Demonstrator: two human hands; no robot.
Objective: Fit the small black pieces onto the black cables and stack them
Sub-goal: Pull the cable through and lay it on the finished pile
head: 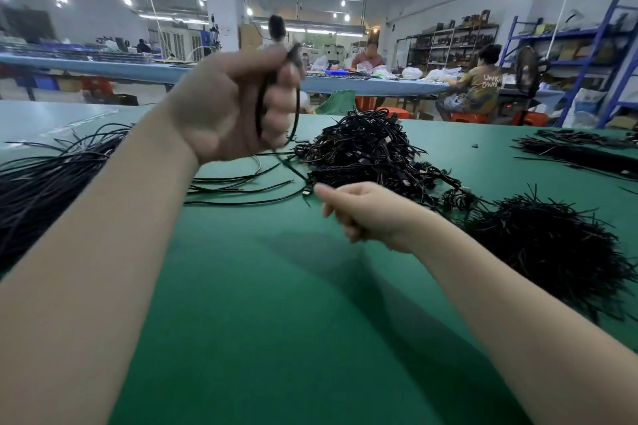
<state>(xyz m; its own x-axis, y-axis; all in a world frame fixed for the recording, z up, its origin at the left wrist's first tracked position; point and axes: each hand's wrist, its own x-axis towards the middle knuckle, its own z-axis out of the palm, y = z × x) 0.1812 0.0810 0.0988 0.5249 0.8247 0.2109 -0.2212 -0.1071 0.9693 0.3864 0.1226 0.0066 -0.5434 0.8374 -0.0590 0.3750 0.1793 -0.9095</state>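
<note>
Two hands are working over our green table (276, 321): our left hand (228, 103) is gripping a looped black cable (276, 107), raised, loop hanging downward. Our right hand (366, 210), fingers loosely curled, seemingly holding nothing, is reaching toward a cable connector (306, 190) just beyond its fingertips, beside the tangled cable pile (373, 152).
</note>
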